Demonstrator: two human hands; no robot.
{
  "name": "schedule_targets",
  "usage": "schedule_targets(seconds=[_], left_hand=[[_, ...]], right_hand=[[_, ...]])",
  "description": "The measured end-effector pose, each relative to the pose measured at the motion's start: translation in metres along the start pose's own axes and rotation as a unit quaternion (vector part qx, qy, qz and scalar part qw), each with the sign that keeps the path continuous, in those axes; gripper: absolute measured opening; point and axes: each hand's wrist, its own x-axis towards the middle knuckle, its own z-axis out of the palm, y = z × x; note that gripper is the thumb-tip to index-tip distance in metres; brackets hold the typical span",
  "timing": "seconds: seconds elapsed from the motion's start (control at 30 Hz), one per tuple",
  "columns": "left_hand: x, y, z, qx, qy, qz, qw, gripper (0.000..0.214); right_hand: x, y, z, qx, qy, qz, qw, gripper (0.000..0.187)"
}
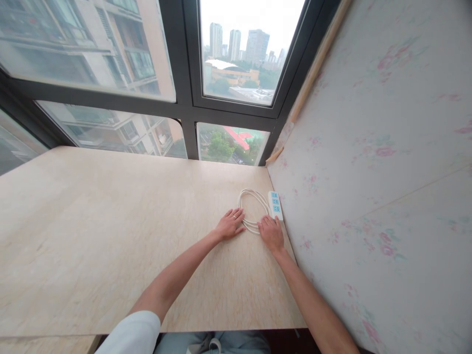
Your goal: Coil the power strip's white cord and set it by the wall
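A white power strip [275, 204] with blue socket faces lies against the wall, its cord [251, 191] looped into a coil to its left. My left hand [230, 224], wearing a ring, rests flat on the coil's left side with the fingers stretched out. At the near right of the loop, my right hand [272, 233] lies palm down by the near end of the strip. Its fingers are loosely extended and touch the cord; the thumb side meets the coil. Part of the cord is hidden under both hands.
The coil and strip lie on a pale, marbled tabletop [110, 226]. A flower-patterned wall [368, 196] bounds it on the right. Dark-framed windows [236, 112] stand along the far edge, with buildings outside. A wooden trim strip [317, 64] has peeling ends near the corner.
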Motion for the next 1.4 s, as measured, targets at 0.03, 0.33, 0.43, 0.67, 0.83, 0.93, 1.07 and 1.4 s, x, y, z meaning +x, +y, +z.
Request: schedule_targets(seconds=[0.03,0.33,0.43,0.67,0.83,0.93,1.07,1.4], left_hand=[[0.000,0.000,0.000,-0.003,0.002,0.002,1.000,0.061],[0.001,-0.003,-0.002,-0.029,0.001,0.001,1.000,0.058],[0.003,-0.003,-0.003,-0.036,-0.005,0.002,0.999,0.057],[0.003,-0.002,-0.005,-0.067,-0.008,-0.012,0.998,0.055],[0.022,-0.001,-0.003,-0.105,0.044,-0.052,0.992,0.051],[0.047,-0.006,-0.003,-0.116,0.086,-0.100,0.984,0.050],[0.082,-0.021,0.000,-0.115,0.109,-0.163,0.974,0.051],[0.102,-0.030,0.015,-0.144,0.098,-0.211,0.962,0.052]], right_hand=[[0.000,0.001,0.001,0.006,0.009,-0.002,1.000,0.027],[0.009,0.011,-0.002,-0.073,0.023,-0.054,0.996,0.030],[0.012,0.013,-0.002,-0.070,0.029,-0.076,0.994,0.032],[0.004,0.013,-0.015,-0.012,0.036,-0.065,0.997,0.031],[-0.027,-0.003,-0.030,0.086,0.047,-0.007,0.995,0.026],[-0.053,-0.016,-0.033,0.146,0.084,0.043,0.985,0.027],[-0.082,-0.033,-0.029,0.212,0.131,0.099,0.963,0.025],[-0.091,-0.037,-0.002,0.290,0.107,0.219,0.926,0.025]])
